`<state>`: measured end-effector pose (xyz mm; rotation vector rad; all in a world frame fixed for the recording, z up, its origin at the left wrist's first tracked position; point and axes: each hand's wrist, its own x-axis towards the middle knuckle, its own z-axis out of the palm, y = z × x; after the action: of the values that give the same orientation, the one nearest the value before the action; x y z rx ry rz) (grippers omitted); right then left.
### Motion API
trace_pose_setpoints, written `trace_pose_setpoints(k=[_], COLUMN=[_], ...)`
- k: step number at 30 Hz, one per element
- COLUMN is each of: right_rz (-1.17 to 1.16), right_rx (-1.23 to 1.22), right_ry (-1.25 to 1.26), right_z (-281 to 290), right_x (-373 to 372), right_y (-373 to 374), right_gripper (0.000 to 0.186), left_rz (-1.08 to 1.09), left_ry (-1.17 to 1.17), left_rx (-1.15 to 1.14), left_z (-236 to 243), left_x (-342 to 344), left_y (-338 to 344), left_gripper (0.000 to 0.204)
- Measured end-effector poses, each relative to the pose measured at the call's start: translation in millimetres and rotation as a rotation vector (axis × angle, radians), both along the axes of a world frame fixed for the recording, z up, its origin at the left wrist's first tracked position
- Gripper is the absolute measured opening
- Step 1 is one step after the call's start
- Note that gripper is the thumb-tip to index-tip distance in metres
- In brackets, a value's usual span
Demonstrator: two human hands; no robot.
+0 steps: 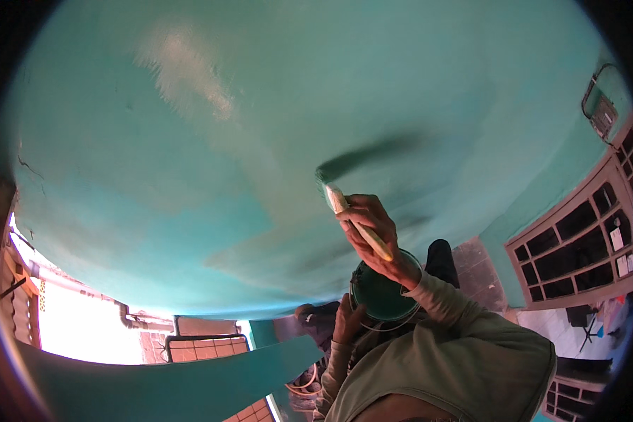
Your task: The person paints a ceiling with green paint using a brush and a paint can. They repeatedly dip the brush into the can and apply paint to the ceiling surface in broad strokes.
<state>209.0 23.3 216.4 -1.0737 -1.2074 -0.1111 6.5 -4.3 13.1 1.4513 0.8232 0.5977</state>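
Right hand grips the paintbrush against the turquoise wall; left hand holds the paint bucket below. Steady overlapping strokes would serve best.

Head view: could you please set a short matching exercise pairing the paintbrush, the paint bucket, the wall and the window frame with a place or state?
Things:
1. paintbrush
2. paint bucket
3. wall
4. window frame

Descriptions:
A. brown, at the far right
B. held by the left hand
C. turquoise, partly painted
D. in the right hand, bristles on the wall

Pairs: 1-D, 2-B, 3-C, 4-A
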Motion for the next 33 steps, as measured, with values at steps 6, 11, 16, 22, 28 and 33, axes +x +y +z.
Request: trace_pose_setpoints(k=[6, 11, 16, 22, 28, 33], right_rz=[0.010, -0.130, -0.487, -0.496, -0.415, -0.089], right_rx=[0.030, 0.086, 0.201, 0.298, 0.325, 0.347], right_ry=[-0.031, 0.006, -0.093, -0.163, -0.276, -0.173], right_z=[44.6, 49.8, 68.4, 99.6, 121.6, 130.7], right_x=[47.8, 88.6, 94.6, 77.6, 33.9, 33.3], right_y=[-8.4, -29.7, -44.5, -13.5, 20.5, 22.7], right_gripper=[0.028, 0.031, 0.036, 0.042, 0.036, 0.033], left_rz=[-0.017, -0.040, -0.097, -0.051, -0.073, -0.039], left_ry=[0.063, 0.085, 0.032, 0.009, 0.101, -0.035], left_rx=[-0.051, 0.049, -0.074, -0.141, -0.080, -0.177], left_z=[7.0, -5.1, 0.5, 33.4, 15.5, 16.1], left_x=[-2.8, -7.4, -11.2, -3.2, -8.8, -7.0], left_y=[2.2, 5.4, 4.3, -1.2, 4.8, 2.6], left_gripper=[0.033, 0.034, 0.039, 0.030, 0.028, 0.030])
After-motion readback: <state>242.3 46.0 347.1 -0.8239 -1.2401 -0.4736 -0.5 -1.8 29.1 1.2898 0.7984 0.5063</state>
